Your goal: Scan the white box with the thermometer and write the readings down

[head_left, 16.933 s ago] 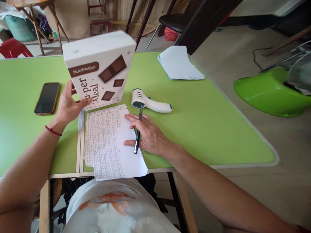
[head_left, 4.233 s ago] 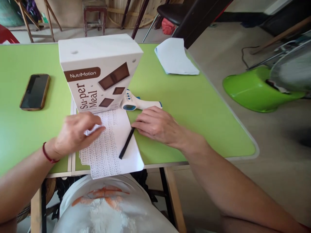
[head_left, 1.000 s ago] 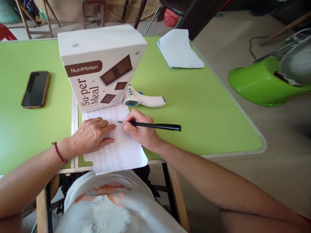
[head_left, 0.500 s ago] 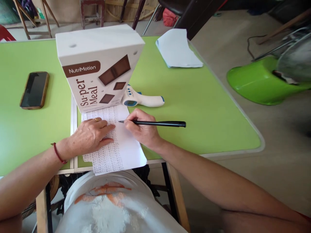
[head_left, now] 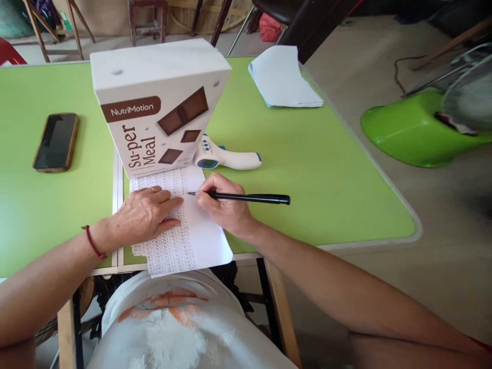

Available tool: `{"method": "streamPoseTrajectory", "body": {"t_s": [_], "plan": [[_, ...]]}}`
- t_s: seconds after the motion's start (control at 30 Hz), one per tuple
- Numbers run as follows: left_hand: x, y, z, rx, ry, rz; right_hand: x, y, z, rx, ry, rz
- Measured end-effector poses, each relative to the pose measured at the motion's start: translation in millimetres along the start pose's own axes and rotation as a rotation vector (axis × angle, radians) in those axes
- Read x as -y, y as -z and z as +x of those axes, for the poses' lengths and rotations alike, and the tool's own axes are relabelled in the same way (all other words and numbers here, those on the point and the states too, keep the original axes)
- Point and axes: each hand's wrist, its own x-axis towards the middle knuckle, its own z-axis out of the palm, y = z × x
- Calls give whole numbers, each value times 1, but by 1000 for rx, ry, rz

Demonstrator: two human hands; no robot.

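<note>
A sheet of paper point(head_left: 209, 238), its left part covered with lines of handwriting, lies at the table's near edge on top of other sheets. My left hand point(head_left: 148, 212) rests flat on the writing with its fingers stretched out. Pinched in my right hand point(head_left: 226, 207) is a black pen point(head_left: 265, 198), its tip on or just over the paper beside the written lines. A white NutriMotion box point(head_left: 161, 115) stands upright at the paper's far end. Touching or close to the box's right side lies a white and blue infrared thermometer point(head_left: 230, 159).
On the green table point(head_left: 326, 189) a phone point(head_left: 56, 142) lies at the left, and folded white paper point(head_left: 282, 77) sits at the far right corner. Beyond the right edge, a bright green plastic stool or bin point(head_left: 407, 128) is on the floor. Wooden stools point(head_left: 148, 20) stand behind.
The pen's back end has tipped slightly down and to the left while its tip stays near the same spot. My left hand keeps its place on the paper.
</note>
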Motion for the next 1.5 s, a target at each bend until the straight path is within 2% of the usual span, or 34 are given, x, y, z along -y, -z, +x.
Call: {"method": "streamPoseTrajectory", "body": {"t_s": [0.2, 0.43, 0.63, 0.77, 0.87, 1.0, 1.1, 1.17, 1.27, 1.33, 1.4, 1.5], "plan": [[1, 0, 0, -23, -6, 2, -1, 0, 0, -3, -38, -24], [0, 0, 0, -21, -8, -8, -1, 1, 0, 4, 18, -18], [-1, 2, 0, -3, 6, -2, -2, 1, -1, 30, 5, -40], [-1, 3, 1, -2, 3, -3, -3, 2, -4, -53, 22, -96], [0, 3, 0, -7, 0, 3, -5, 5, -5, -103, 83, -167], [0, 2, 0, -39, -32, -7, -12, 10, -2, -103, 295, -323], [1, 7, -1, -163, -34, -58, -16, 15, -1, -48, 356, -503], [3, 14, -2, -360, 27, -119, -17, 20, -1, -11, 355, -571], [12, 20, -5, -731, 197, -144, -17, 31, -1, -5, 363, -615], [24, 20, -8, -880, 326, -139, -20, 37, 0, -8, 375, -647], [37, 16, -9, -903, 442, -196, -23, 41, 0, 9, 374, -668], [55, 7, -6, -809, 487, -391, -27, 41, 1, 34, 342, -665]]}}
